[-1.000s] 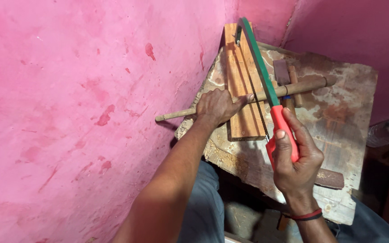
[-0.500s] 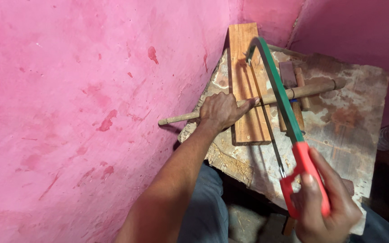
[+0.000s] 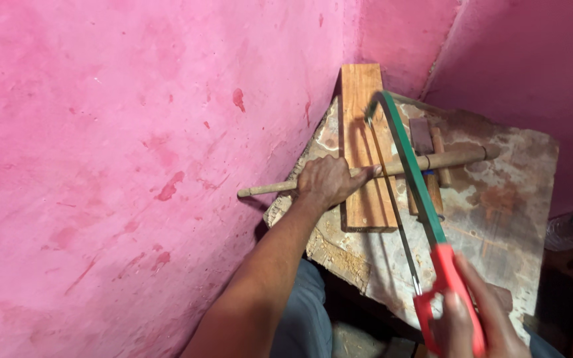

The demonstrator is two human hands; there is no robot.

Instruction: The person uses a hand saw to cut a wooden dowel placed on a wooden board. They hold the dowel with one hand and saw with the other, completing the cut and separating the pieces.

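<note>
Wooden stick (image 3: 432, 161), pinned on the board (image 3: 363, 142) by the closed left hand (image 3: 326, 182), remained unsevered under the hacksaw (image 3: 409, 192) gripped by the right hand (image 3: 472, 325).

The right hand (image 3: 462, 325) has drawn the hacksaw (image 3: 409, 199) back toward the body, across the stick (image 3: 432, 161).

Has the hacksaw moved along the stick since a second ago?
Yes. The hacksaw, held in the right hand, has been drawn back toward the person across the stick, judged against the plank.
</note>
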